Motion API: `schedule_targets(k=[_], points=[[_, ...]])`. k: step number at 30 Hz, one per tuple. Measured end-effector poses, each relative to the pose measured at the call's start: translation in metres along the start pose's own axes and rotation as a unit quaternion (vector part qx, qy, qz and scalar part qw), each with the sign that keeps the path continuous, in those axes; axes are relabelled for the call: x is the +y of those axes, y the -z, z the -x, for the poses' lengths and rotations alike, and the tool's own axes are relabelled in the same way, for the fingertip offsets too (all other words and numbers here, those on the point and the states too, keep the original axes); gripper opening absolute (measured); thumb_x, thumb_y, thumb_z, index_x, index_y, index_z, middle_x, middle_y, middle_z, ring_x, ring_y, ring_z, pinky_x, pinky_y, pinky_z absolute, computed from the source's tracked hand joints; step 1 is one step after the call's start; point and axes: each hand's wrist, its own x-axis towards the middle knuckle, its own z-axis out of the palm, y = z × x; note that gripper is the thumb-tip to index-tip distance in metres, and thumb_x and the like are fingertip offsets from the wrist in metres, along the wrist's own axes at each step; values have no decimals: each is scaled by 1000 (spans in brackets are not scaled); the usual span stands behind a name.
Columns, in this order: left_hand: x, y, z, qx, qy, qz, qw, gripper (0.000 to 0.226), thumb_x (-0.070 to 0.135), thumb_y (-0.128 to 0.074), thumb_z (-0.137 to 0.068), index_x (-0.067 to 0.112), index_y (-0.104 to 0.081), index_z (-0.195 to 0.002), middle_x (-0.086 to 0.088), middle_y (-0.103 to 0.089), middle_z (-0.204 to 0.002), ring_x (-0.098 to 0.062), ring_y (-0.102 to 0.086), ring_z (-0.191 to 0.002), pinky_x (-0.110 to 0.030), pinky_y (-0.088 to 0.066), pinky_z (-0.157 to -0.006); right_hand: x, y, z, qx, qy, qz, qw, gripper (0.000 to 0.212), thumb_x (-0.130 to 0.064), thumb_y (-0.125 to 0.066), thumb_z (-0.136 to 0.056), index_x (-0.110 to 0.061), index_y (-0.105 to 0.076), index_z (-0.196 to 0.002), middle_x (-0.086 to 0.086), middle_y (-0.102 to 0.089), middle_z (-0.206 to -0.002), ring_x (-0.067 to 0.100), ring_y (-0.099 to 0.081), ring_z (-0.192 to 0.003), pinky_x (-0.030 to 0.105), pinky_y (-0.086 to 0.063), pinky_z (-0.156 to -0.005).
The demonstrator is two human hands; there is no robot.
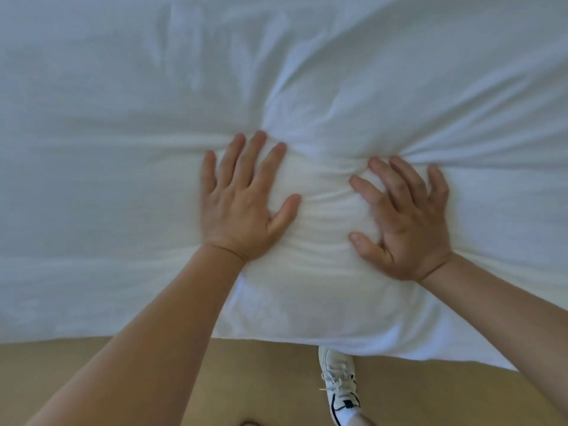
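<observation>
We have both palms down on the pillow (322, 290), which lies on the sheet (107, 149) at the near side of the bed, its near edge hanging past the mattress over the floor (123, 379). Our left hand (242, 207) lies flat with its fingers straight and fanned wide. Our right hand (405, 222) presses just beside it, fingers also spread but a little bent at the knuckles. Neither hand grips anything. We judge the pressing and smoothing to be about midway. The pillow is down on the bed and sunk under our palms, but a band of tight creases runs between our thumbs. Folds also radiate from our fingertips into the fabric up and to the right, so that part is not yet flat. Left to do, we think, is to sweep the hands apart to draw those creases out and to push the pillow farther onto the bed. There is plenty of open sheet to the left and ahead for that. Toward us there is little room, with the bed's edge close and our shoe (338, 385) right below the overhang.
</observation>
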Motion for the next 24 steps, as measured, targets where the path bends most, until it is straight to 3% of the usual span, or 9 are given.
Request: schedule_targets(k=[6, 9, 12, 14, 19, 22, 24], points=[[-5, 3, 4, 9, -145, -34, 989, 81, 68, -34, -77, 17, -47, -138, -11, -44, -144, -37, -37, -134, -59, -19, -106, -5, 1, 1, -2, -20, 15, 1000, 71, -56, -37, -78, -9, -57, -127, 15, -53, -134, 33, -45, -127, 53, -23, -104], [3, 4, 12, -44, -234, -85, 968, 95, 80, -26, -70, 22, -34, -145, -12, -31, -151, -35, -25, -140, -57, -10, -110, -7, 2, 1, 20, -40, 14, 999, 71, -54, -38, -77, -6, -57, -125, 14, -54, -132, 34, -48, -125, 52, -23, -104], [17, -6, 16, -54, -214, -138, 965, 112, 89, -11, -59, 25, -1, -150, -10, 2, -158, -33, 5, -144, -55, 7, -111, -7, 1, 3, 73, -44, 22, 996, 66, -50, -39, -77, -3, -59, -120, 15, -57, -126, 33, -52, -119, 51, -27, -103], [27, -16, 24, -21, -178, -148, 973, 116, 91, -8, -57, 22, 4, -149, -11, 5, -158, -35, 8, -144, -57, 6, -111, -9, 0, 7, 134, -93, 21, 986, 64, -47, -40, -78, -3, -58, -121, 15, -57, -125, 32, -52, -118, 53, -24, -105], [58, -49, 57, 92, -190, -144, 967, 103, 87, -14, -67, 25, -16, -150, -10, -21, -156, -36, -16, -142, -54, -4, -111, -21, -11, 41, 300, -313, 11, 901, 58, -34, -44, -81, -7, -48, -132, 10, -52, -130, 28, -44, -125, 54, -11, -110], [50, -63, 53, 201, -238, -66, 948, 85, 76, -33, -74, 22, -45, -139, -8, -47, -142, -33, -40, -133, -50, -21, -109, -38, -38, 74, 336, -338, -24, 879, 57, -33, -40, -87, -6, -45, -136, 13, -48, -137, 30, -39, -131, 54, -8, -110], [46, -68, 50, 247, -245, -46, 937, 79, 71, -39, -75, 21, -50, -135, -7, -51, -139, -32, -43, -130, -48, -23, -108, -42, -57, 102, 329, -343, -32, 879, 61, -43, -37, -89, -9, -41, -140, 16, -36, -147, 29, -26, -139, 50, -4, -111]])
